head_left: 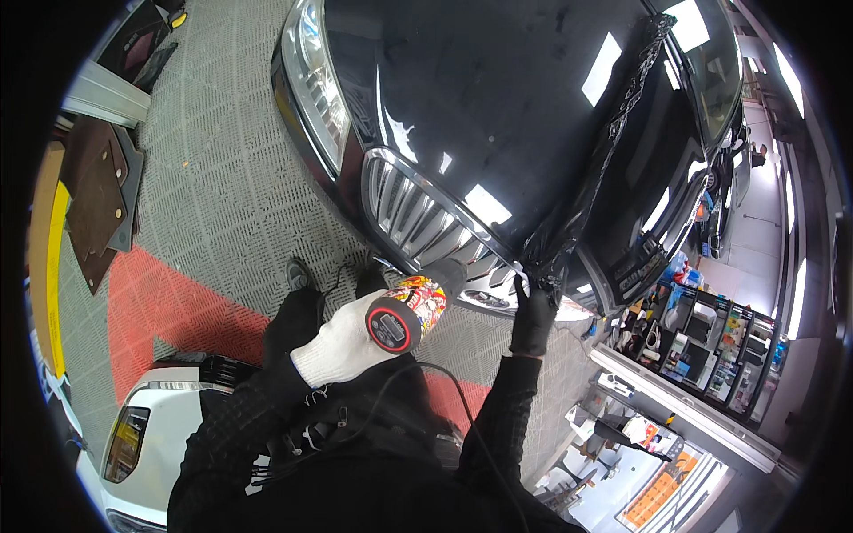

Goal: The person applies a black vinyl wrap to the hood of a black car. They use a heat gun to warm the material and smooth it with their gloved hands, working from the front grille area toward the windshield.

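Observation:
In my left hand (342, 342), which wears a white knit glove, is a heat gun (425, 298) with a colourful patterned body and a red-ringed display at its rear. Its dark nozzle points at the front edge of a black car's hood (462, 98), just above the chrome grille (418, 213). My right hand (535, 322), in a black glove, is closed at the hood's front edge on bunched black film (555, 258). A wrinkled strip of this glossy film runs back along the hood toward the windscreen. The fingertips are partly lost against the dark film.
A cord (462, 391) loops across my body. Behind me at lower left stands a white car (160, 444). Brown mats (93, 195) lean at the left. Shelves with supplies (711, 346) stand at the right. Grey and red grating (187, 302) covers the floor.

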{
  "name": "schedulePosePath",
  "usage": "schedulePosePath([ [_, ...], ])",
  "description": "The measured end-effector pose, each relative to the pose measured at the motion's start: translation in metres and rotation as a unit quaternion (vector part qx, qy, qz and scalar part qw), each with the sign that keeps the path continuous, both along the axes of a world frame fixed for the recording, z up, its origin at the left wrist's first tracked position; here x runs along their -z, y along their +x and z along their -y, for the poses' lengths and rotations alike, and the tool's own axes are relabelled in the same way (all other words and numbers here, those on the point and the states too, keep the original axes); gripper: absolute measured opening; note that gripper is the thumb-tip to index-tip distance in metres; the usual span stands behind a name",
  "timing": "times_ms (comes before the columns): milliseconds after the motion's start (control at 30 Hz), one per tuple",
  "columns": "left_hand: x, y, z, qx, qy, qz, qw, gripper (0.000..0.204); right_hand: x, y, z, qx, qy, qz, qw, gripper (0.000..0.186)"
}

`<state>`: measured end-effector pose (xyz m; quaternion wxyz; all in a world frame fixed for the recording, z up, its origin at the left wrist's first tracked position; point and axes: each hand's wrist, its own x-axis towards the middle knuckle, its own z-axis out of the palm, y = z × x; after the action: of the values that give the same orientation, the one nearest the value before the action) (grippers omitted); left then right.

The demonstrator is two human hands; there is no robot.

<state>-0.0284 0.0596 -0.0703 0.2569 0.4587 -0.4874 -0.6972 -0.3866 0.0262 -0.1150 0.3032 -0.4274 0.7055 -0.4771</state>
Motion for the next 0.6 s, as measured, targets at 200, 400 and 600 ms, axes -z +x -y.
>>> schedulePosePath([
  [200, -0.008, 0.007, 0.005, 0.001, 0.032, -0.015, 0.999, 0.056, -0.053, -0.026, 0.06, -0.068, 0.097, 0.164, 0.979, 0.05],
  [400, -0.005, 0.013, 0.002, -0.005, 0.059, -0.041, 0.997, 0.054, -0.025, -0.016, 0.101, -0.006, 0.21, 0.07, 0.975, 0.014],
  [600, 0.012, 0.007, -0.002, -0.055, 0.097, -0.173, 0.979, 0.054, -0.032, -0.026, 0.098, -0.017, 0.251, 0.13, 0.959, 0.011],
])
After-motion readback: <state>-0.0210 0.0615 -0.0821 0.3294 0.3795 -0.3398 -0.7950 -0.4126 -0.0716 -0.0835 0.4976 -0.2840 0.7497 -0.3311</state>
